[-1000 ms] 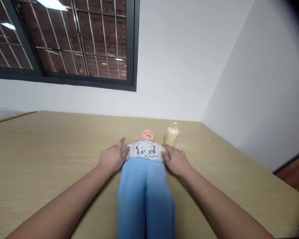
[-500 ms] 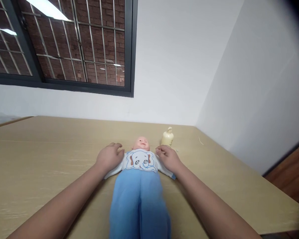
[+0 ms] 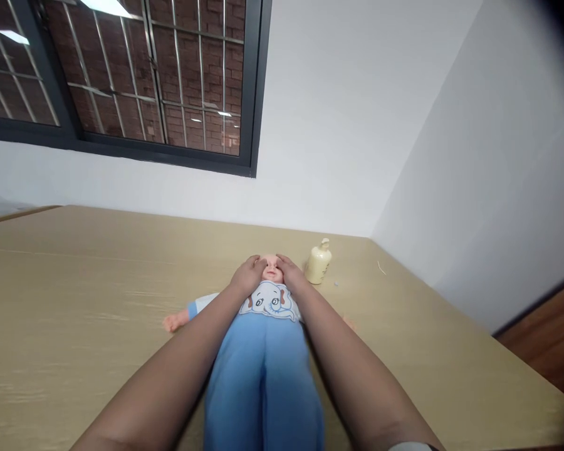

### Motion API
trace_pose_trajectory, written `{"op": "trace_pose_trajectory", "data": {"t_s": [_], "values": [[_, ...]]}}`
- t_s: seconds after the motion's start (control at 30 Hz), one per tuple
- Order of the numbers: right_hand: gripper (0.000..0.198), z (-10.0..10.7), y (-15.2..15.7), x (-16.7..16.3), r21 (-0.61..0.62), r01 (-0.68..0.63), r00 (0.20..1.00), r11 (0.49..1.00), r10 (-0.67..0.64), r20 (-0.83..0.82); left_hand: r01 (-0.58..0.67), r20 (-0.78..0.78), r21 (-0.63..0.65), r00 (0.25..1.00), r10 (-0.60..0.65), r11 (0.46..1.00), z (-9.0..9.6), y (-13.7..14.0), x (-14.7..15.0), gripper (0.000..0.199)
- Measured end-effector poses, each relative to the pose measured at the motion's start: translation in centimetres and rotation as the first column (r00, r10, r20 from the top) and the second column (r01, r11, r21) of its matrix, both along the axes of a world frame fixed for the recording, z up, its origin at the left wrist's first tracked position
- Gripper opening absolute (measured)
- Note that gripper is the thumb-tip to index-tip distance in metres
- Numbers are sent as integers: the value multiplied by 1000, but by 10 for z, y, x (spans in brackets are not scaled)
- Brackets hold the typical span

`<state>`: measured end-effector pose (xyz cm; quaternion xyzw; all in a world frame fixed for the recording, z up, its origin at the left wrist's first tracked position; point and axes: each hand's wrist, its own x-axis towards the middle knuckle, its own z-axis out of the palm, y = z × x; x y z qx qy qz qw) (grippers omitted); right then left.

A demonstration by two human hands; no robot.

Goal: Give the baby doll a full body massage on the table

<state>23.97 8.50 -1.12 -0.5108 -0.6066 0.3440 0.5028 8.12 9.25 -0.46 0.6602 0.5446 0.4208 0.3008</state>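
A baby doll (image 3: 273, 272) lies on its back on the table, its feet beyond the bottom of the picture. It wears blue trousers (image 3: 263, 376) and a white top with an elephant face (image 3: 267, 300). My left hand (image 3: 249, 275) is cupped against one side of the doll's head, and my right hand (image 3: 291, 274) against the other. My fingertips rest over its forehead and eyes; its nose and mouth show between them. The doll's arm at left sticks out past my forearm, ending in a bare hand (image 3: 175, 321). My right forearm mostly covers its other arm.
A cream pump bottle (image 3: 318, 263) stands on the table just right of the doll's head. Near it lie a tiny pale bit (image 3: 336, 284) and a thin white strand (image 3: 380, 268). Behind the table (image 3: 98, 282) rise a white wall and a barred window (image 3: 160, 81).
Both my hands have moved inward and up from the doll's shoulders and sleeves onto its head. The doll's hand at left has come into sight. The view has shifted slightly.
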Motion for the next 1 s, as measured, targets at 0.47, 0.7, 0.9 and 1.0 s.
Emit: {"op": "trace_pose_trajectory", "data": {"t_s": [0.47,0.7,0.9,1.0], "values": [[56,-20,-4,-1,-59,27,968,998,-41,-248,104,275,-121,959,-68,987,0,-14,-9,53],[53,-19,-8,-1,-66,1,971,998,-16,-239,100,358,-196,934,-23,976,4,-15,-8,60],[53,-17,-5,-2,-94,-47,955,994,18,-296,132,386,-253,922,-26,958,0,-5,-9,65],[54,-16,-7,-2,-104,-83,938,991,42,-345,159,425,-246,904,-41,956,-1,-5,-9,62]]}}
